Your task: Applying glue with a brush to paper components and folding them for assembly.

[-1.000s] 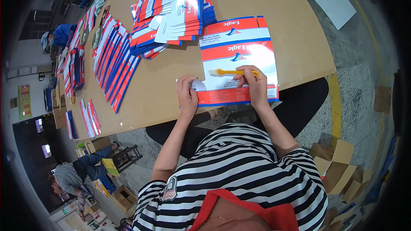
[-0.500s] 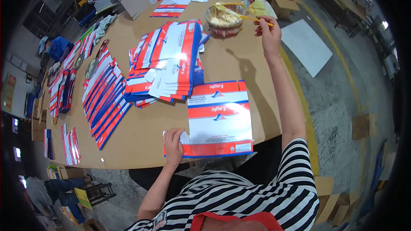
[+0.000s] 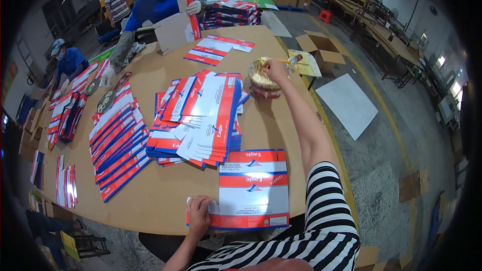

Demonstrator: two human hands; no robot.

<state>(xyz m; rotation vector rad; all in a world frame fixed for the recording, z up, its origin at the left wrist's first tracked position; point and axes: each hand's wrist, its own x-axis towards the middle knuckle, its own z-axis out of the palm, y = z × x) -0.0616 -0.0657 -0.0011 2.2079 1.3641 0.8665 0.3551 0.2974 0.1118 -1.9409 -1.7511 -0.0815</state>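
Note:
My left hand [image 3: 200,215] is closed over the narrow left flap of a flat printed carton [image 3: 253,195], keeping it against the table's near edge. The carton is red, white and blue and lies unfolded. My right arm reaches far forward, and my right hand [image 3: 275,72] is over a plastic-wrapped bowl [image 3: 265,90] holding pale, glue-like paste. Those fingers are closed on a yellow-handled brush, mostly hidden by the hand; its head cannot be seen. Another handle with a dark end [image 3: 296,59] rests by the bowl's far rim.
A tall fanned stack of flat cartons [image 3: 211,105] stands just beyond my carton. Another fanned row [image 3: 120,145] lies to its left. Across the brown table [image 3: 271,130], a co-worker in blue [image 3: 163,2] handles a partly folded carton [image 3: 173,32]. An open cardboard box [image 3: 324,50] stands beyond the table's right side.
My right hand has moved from the bowl's right side to over the bowl, with the brush. The head view has tilted up. My left hand stays on the carton flap.

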